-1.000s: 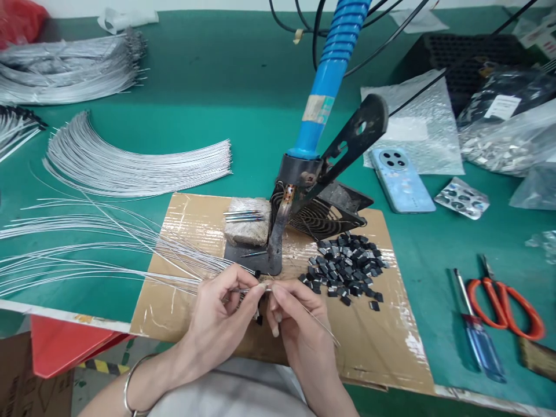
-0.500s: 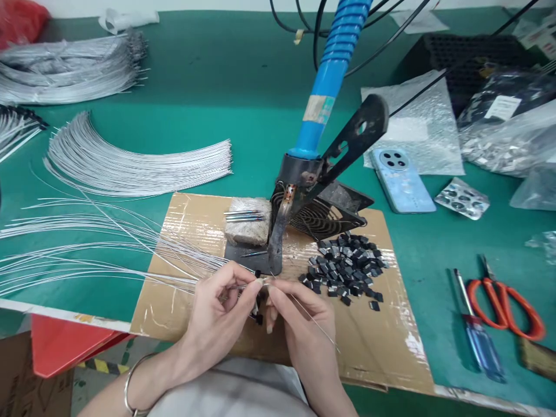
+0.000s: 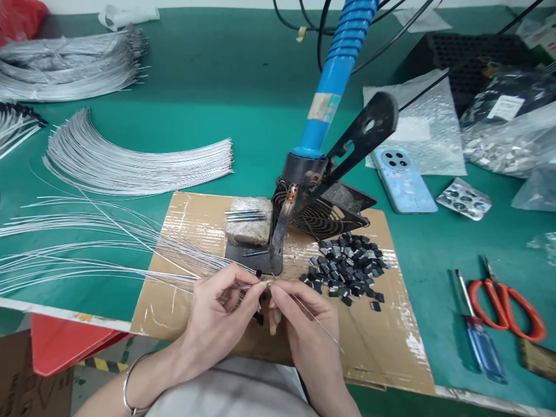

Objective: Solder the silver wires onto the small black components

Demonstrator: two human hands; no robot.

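Observation:
My left hand (image 3: 223, 307) is closed in a pinch on a white wire, its fingertips over the front of the cardboard sheet (image 3: 191, 318). Facing it, my right hand (image 3: 306, 318) pinches a thin silvery wire (image 3: 319, 328) that sticks out down and to the right. The fingertips nearly meet, and the tiny piece between them is too small to make out. A bundle of white wires (image 3: 174, 249) runs from the left to beneath my left hand; small black ends (image 3: 259, 318) show below the fingers. Behind the hands stands a soldering iron (image 3: 282, 226) with a blue handle, tip down.
A pile of small black connectors (image 3: 347, 266) lies right of my hands. Behind are a sponge block (image 3: 247, 223) and a small fan (image 3: 324, 217). A screwdriver (image 3: 482, 341), orange-handled cutters (image 3: 506, 307) and a phone (image 3: 403, 179) lie right; more white wires (image 3: 139, 165) lie left.
My right hand has shifted slightly to the right with its thin wire, and the fingertips have parted a little. My left hand keeps its pinch almost in place.

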